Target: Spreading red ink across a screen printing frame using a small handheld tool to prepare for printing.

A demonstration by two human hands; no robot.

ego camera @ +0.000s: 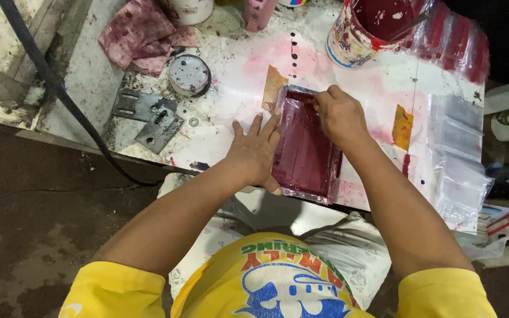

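Frame: a small red-inked screen frame [306,147] lies flat on the tabletop [231,76], its near end right at the tabletop's near edge, just above the person's lap

Left hand: the left hand [255,152] is spread flat, palm down, against the left rail of the frame; fingers wide and fanned, gripping nothing, thumb along the rail's near part

Right hand: the right hand [338,115] sits over the frame's far right corner, fingers curled tight and narrow; they seem to pinch or press something at the rail, but what lies under them I cannot tell

Doing it well: I'd judge this a press-and-hold job, so the left palm should stay heavy and level so the frame can't creep sideways, with the right working evenly and without tilting the corner up

Tape: a tan tape strip [273,87] lies just beyond the frame's far left corner, another strip [402,126] to the frame's right; best not dragged loose

Paint can: an open can of red ink [372,26] stands beyond the frame, up and to the right, well clear of the elbows

Bags: clear plastic bags [458,159] are stacked right of the frame

Rag and lid: a stained rag [142,32] and a round lid [189,75] sit to the frame's far left, with metal plates [148,118] nearer the edge

Watch: wet ink on the mesh, so keep the sleeves off it
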